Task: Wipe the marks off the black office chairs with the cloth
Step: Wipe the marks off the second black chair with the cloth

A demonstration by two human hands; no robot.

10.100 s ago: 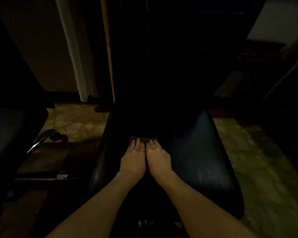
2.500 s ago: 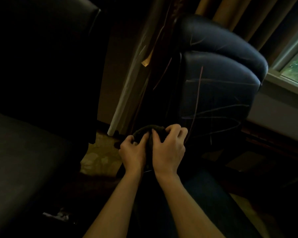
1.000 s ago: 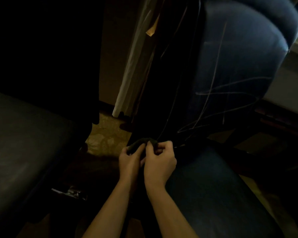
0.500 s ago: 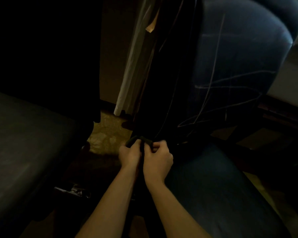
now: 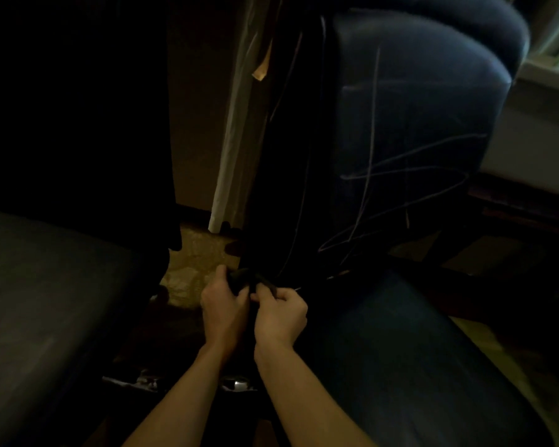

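Head view, and it's dim down here — both hands meet low at the near left corner of the marked chair, bunching a dark cloth (image 5: 244, 279) between them. Left hand (image 5: 223, 306) has its fingers curled round the cloth's left side; right hand (image 5: 279, 312) pinches the other end, thumb and forefinger closed on a fold. Neither palm is flat, so this reads as regripping or refolding, not wiping.

Just beyond the knuckles rises the black chair's backrest (image 5: 417, 124), and it is covered in pale marks (image 5: 400, 175) — long thin strokes crossing above and to the right of the hands, a few trailing down towards the crease just past the right fingers. Its seat (image 5: 400, 350) spreads out to the right of the right wrist. A second dark chair (image 5: 46, 285) sits off to the left of the left forearm, with a strip of patterned floor (image 5: 191, 262) showing between the two.

My call on doing this well: get a clean, firm pad of cloth under the fingers, then flatten it against the leather and follow each line along its length, working from the lowest strokes nearest the hands upward. Brace the backrest with the free hand, because it will likely rock away under pressure. Whether the marks lift easily, I can't tell in this light.
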